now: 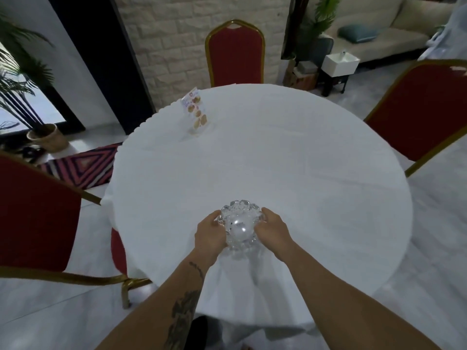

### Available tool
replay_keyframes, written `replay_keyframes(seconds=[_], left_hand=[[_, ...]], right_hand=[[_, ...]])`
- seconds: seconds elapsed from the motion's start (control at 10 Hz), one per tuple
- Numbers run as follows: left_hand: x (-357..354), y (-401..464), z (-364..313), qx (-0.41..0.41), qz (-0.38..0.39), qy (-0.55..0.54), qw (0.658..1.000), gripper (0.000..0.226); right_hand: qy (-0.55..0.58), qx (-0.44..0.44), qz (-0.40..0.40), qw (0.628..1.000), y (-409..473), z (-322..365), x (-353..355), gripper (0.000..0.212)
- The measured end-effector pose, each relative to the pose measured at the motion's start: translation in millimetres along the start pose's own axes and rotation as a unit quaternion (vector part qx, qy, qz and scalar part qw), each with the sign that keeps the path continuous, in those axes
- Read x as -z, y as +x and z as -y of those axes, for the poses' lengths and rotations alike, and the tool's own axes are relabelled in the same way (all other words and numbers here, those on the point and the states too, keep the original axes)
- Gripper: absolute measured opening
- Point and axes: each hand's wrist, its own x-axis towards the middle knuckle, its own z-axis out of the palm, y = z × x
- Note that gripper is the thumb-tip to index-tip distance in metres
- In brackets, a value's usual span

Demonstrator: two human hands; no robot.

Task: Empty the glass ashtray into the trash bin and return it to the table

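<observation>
A clear glass ashtray [239, 224] with a scalloped rim sits near the front edge of a round table [278, 173] covered in a white cloth. My left hand [210, 234] grips its left side and my right hand [272, 229] grips its right side. A few dark specks show in the bowl. I cannot tell whether the ashtray rests on the cloth or is just off it. No trash bin is in view.
A printed menu card [195, 109] stands at the table's far left. Red chairs with gold frames stand at the back [235, 54], the right [424, 109] and the left [32, 215]. A potted plant [45, 135] and a striped rug [86, 165] lie to the left.
</observation>
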Motion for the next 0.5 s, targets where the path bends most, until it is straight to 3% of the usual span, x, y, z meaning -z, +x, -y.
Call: replay_keyframes(seconds=[0.3,0.4,0.5], left_hand=[[7,4,-8,0.000,0.022,0.028,0.999,0.041],[15,1,-19,0.039,0.062,0.008,0.997,0.041],[25,1,-26,0.030,0.069,0.086,0.993,0.051]], right_hand=[[-0.048,0.006,0.030,0.998,0,6,8,0.018],[-0.078,0.022,0.044,0.996,-3,10,14,0.042],[-0.129,0.031,0.042,0.990,-12,19,22,0.064]])
